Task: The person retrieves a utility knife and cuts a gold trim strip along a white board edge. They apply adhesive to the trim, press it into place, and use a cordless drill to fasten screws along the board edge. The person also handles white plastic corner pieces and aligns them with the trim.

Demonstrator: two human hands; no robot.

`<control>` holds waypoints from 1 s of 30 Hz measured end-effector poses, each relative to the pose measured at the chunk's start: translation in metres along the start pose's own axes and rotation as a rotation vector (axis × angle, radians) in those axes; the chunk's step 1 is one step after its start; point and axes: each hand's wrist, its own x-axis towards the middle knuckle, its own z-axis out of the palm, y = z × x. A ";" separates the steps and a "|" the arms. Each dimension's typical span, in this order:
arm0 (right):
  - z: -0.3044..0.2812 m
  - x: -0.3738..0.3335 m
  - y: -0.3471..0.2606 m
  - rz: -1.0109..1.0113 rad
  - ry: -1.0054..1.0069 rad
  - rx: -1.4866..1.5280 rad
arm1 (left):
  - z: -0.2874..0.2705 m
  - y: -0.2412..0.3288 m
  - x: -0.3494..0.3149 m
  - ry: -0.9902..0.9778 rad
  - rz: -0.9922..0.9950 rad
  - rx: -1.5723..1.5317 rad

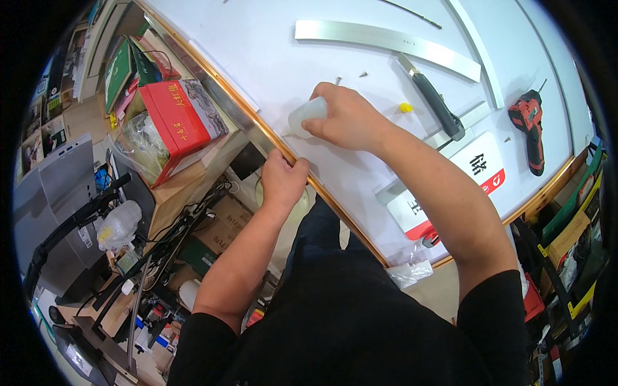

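My right hand is closed round a small, whitish translucent cylinder, held tilted over the white tabletop. Whether it is a bottle or a cup, I cannot tell. At the wood-trimmed table edge, my left hand has its fingers curled against the rim. Beyond the right hand lie two small screws. A small yellow piece rests to its right, beside a dark-handled utility knife.
A flat metal bar, a long drill bit and a red-black cordless drill lie across the table. My right forearm partly covers a white and red sign panel. At left, a red box stands on a cluttered wooden surface.
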 end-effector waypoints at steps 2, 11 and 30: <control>-0.001 -0.001 0.000 0.043 -0.003 0.062 | -0.001 0.002 -0.001 0.003 -0.011 0.031; 0.001 0.006 -0.001 -0.004 0.009 0.032 | -0.002 0.004 -0.002 0.000 0.008 0.064; -0.020 -0.084 0.019 0.196 -0.070 0.062 | -0.006 0.008 0.004 -0.100 -0.076 -0.042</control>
